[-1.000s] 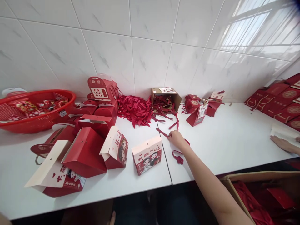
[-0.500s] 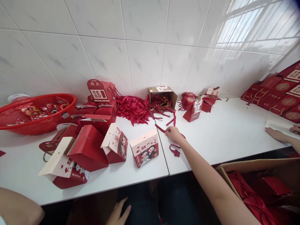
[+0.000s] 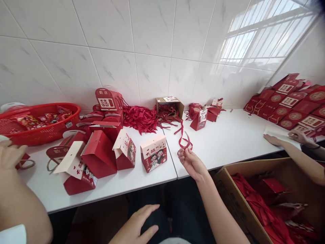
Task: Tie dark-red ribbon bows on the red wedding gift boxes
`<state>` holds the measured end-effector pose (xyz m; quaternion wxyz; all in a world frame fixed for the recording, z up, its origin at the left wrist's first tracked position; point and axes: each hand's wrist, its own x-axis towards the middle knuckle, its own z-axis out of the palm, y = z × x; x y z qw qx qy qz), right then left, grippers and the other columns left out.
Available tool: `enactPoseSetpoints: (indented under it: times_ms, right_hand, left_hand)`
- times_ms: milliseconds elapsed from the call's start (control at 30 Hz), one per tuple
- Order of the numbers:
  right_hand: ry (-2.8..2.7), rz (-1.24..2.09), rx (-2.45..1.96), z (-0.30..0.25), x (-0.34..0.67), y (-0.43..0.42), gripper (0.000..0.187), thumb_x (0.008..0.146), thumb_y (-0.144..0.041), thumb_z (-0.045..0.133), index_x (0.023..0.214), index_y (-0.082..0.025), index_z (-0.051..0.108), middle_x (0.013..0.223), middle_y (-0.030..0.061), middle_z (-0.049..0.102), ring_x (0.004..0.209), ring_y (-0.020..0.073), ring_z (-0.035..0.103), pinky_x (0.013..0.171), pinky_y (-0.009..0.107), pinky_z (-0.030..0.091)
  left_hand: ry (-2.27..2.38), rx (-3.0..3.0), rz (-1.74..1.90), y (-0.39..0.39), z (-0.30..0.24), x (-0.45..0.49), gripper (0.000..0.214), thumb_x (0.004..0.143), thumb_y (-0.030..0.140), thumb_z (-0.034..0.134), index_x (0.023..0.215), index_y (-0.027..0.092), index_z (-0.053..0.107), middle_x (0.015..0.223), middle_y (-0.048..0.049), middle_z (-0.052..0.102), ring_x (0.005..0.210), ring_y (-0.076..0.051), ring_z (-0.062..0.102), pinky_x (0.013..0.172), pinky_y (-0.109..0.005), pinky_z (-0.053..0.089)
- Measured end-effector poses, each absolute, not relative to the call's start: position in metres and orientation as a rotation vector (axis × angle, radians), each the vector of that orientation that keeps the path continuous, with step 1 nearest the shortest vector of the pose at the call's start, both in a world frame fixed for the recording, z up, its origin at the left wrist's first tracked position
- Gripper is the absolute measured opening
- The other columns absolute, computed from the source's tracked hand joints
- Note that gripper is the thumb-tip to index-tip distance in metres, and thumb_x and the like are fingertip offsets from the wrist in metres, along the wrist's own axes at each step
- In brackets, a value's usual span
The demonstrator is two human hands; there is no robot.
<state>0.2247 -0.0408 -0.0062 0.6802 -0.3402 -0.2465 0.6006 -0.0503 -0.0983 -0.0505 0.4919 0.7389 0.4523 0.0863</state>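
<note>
My right hand (image 3: 193,164) is raised near the front edge of the white table, its fingertips pinching a dark red ribbon (image 3: 187,140). The ribbon loops upward from the fingers; its lower part is hidden by them. Below the table edge, over my lap, my left hand (image 3: 138,223) holds nothing, with thumb and fingers apart. Left of my right hand stands a small red gift box with a cream top (image 3: 153,154) and a printed couple. Beside it are a similar gift box (image 3: 124,150) and a plain red box (image 3: 99,156).
Behind lie a heap of red ribbons (image 3: 141,118) and a small carton (image 3: 179,107) of ribbon strips. A red plastic basket (image 3: 50,130) stands left, near a co-worker's hand (image 3: 11,154). At right are a co-worker's hands (image 3: 274,139), stacked red boxes (image 3: 281,105) and an open carton (image 3: 223,184).
My right hand has lifted the ribbon off the table and come nearer to me. My left hand has risen further into view. A co-worker's hand has appeared by the basket.
</note>
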Motion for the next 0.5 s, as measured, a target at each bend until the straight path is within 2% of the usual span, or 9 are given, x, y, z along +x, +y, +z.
enactPoseSetpoints:
  times_ms: [133,200,300,433,500]
  right_hand:
    - [-0.477,1.462,-0.623,0.001,0.203,-0.071,0.03,0.062,-0.031,0.084,0.079,-0.021,0.062,0.078,-0.0036,0.057,0.063,0.0053,0.052,0.055,0.016,0.044]
    - [-0.444,1.539,-0.546,0.002,0.19,-0.083,0.027,0.063,-0.028,0.084,0.079,-0.022,0.063,0.076,-0.0048,0.058,0.062,0.0057,0.053,0.053,0.016,0.042]
    - [-0.423,1.639,-0.476,-0.001,0.169,-0.096,0.023,0.063,-0.025,0.084,0.077,-0.023,0.066,0.072,-0.0048,0.06,0.063,0.0068,0.055,0.054,0.017,0.042]
    - [-0.395,1.718,-0.502,-0.02,0.146,-0.105,0.02,0.062,-0.026,0.085,0.074,-0.021,0.069,0.066,-0.0026,0.061,0.06,0.0062,0.054,0.057,0.016,0.042]
    - [-0.357,1.74,-0.535,-0.036,0.139,-0.105,0.021,0.061,-0.026,0.086,0.071,-0.019,0.07,0.062,-0.0026,0.06,0.055,0.0046,0.051,0.054,0.015,0.04]
  left_hand:
    - [1.085,1.981,0.549,-0.094,-0.027,-0.033,0.027,0.087,0.039,0.054,0.108,0.029,0.068,0.117,-0.0041,0.066,0.11,-0.023,0.06,0.099,-0.033,0.047]
    - [1.061,2.019,0.79,-0.091,-0.015,-0.022,0.02,0.088,0.034,0.053,0.098,0.025,0.068,0.104,-0.0046,0.069,0.099,-0.019,0.064,0.09,-0.027,0.051]
    - [0.971,2.023,1.061,-0.089,-0.001,-0.009,0.014,0.088,0.026,0.054,0.094,0.022,0.066,0.095,-0.0033,0.069,0.09,-0.016,0.065,0.083,-0.023,0.052]
    - [0.851,1.999,1.122,-0.088,0.0,-0.003,0.013,0.089,0.019,0.051,0.094,0.022,0.063,0.088,-0.002,0.068,0.082,-0.013,0.066,0.076,-0.02,0.053]
    - [0.881,1.977,1.084,-0.087,-0.005,-0.004,0.011,0.089,0.019,0.052,0.09,0.021,0.062,0.082,-0.0016,0.067,0.076,-0.013,0.065,0.072,-0.02,0.053]
